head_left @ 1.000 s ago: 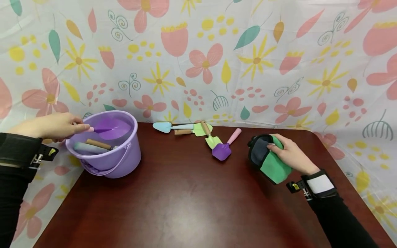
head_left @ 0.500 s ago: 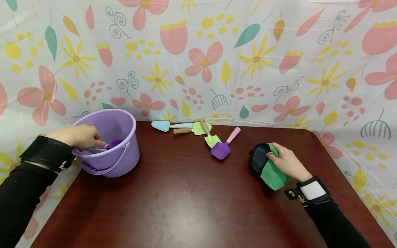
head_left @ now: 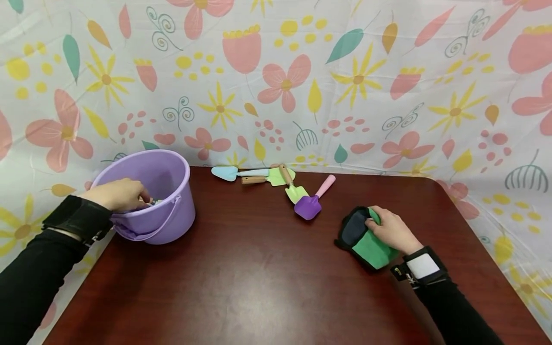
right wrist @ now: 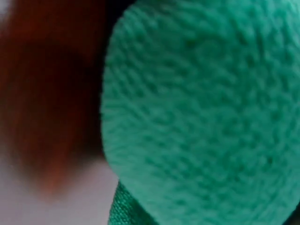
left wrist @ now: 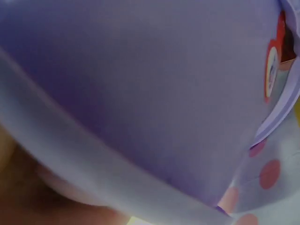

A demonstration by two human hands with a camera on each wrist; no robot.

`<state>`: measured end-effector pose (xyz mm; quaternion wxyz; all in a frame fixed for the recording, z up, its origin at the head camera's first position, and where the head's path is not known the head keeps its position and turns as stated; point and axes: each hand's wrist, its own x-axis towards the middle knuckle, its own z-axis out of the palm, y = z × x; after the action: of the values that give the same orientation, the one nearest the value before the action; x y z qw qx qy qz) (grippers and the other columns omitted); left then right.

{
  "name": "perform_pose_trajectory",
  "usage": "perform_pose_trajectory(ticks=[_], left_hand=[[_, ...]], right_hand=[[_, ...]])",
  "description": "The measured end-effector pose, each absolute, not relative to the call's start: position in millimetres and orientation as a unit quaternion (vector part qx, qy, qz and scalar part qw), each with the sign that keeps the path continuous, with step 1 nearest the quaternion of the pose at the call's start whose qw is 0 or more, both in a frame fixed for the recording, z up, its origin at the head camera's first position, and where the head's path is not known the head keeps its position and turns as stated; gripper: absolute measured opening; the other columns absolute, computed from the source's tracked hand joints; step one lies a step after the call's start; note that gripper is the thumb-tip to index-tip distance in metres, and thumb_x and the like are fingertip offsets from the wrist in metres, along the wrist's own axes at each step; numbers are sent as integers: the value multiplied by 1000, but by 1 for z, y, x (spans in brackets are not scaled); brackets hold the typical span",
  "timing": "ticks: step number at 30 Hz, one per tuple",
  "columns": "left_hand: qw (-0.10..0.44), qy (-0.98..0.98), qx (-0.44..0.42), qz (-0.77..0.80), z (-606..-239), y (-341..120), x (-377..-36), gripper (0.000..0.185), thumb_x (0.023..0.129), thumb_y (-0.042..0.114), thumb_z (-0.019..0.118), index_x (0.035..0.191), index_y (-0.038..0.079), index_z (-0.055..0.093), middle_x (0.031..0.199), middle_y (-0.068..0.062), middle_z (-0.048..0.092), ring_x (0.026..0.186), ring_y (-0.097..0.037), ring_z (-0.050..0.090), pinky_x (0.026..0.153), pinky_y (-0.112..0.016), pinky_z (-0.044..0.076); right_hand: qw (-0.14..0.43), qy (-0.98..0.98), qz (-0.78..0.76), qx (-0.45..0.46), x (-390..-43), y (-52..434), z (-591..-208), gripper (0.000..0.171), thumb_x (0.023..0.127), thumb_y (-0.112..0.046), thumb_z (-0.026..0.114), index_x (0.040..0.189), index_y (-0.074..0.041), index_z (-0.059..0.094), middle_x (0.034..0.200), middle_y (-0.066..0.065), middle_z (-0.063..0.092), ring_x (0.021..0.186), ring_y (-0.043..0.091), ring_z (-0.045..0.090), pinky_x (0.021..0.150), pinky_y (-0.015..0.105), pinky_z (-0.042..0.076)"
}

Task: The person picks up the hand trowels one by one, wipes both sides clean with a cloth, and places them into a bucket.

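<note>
My left hand [head_left: 118, 195] reaches over the rim into a purple bucket [head_left: 174, 211], fingers bent downward inside it. Small pale bits of garden tools [head_left: 156, 201] show past the fingertips; the bucket wall hides the rest, and I cannot tell whether the fingers hold one. In the left wrist view, the bucket's lilac outer side [left wrist: 178, 93] fills most of the frame. At the right, my right hand [head_left: 394, 231] grips the edge of a green cloth pouch [head_left: 374, 249] with black trim and a dark opening. Its fuzzy green fabric [right wrist: 201, 112] is close up in the right wrist view.
Along the back edge of the brown table [head_left: 258, 273] lie a blue trowel [head_left: 225, 173], a light-green spade [head_left: 280, 177], a green trowel [head_left: 296, 192] and a purple shovel [head_left: 308, 207] with a pink handle. A flowered cloth [head_left: 276, 81] hangs behind.
My left hand has moved right and down into the bucket; the pink-handled purple shovel it held there is out of sight. My right hand has shifted the pouch slightly left and nearer.
</note>
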<state>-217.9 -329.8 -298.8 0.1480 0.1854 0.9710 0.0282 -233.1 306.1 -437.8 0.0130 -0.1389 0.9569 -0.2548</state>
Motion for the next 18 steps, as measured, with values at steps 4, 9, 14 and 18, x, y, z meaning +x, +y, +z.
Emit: perform_pose_trajectory(ticks=[4, 9, 14, 18], left_hand=[[139, 967, 209, 40, -303, -334, -220, 21, 83, 8, 68, 102, 2, 74, 93, -11, 70, 88, -29, 65, 79, -48, 49], [143, 966, 210, 43, -305, -333, -220, 20, 87, 9, 64, 104, 1, 73, 96, -11, 70, 89, -29, 64, 79, -48, 49], [121, 971, 199, 46, -298, -330, -218, 20, 93, 15, 62, 105, 1, 71, 96, -11, 69, 91, -33, 63, 82, -52, 47], [91, 976, 191, 58, -287, -328, -213, 26, 95, 16, 62, 110, -4, 67, 93, -12, 70, 92, -36, 65, 82, -53, 47]], right_hand=[[24, 963, -236, -126, -234, 302, -442, 42, 98, -19, 58, 134, 1, 50, 121, 29, 55, 97, 37, 56, 71, 48, 44], [19, 965, -232, -125, -232, 297, -442, 46, 98, -21, 58, 135, 4, 49, 122, 33, 53, 99, 43, 55, 71, 50, 44], [33, 970, -225, -91, -225, 295, -439, 65, 98, -47, 55, 143, -1, 42, 134, 34, 42, 118, 55, 41, 79, 71, 37], [33, 972, -221, -73, -220, 295, -434, 77, 95, -60, 51, 147, -6, 38, 141, 33, 34, 125, 57, 31, 79, 78, 31]])
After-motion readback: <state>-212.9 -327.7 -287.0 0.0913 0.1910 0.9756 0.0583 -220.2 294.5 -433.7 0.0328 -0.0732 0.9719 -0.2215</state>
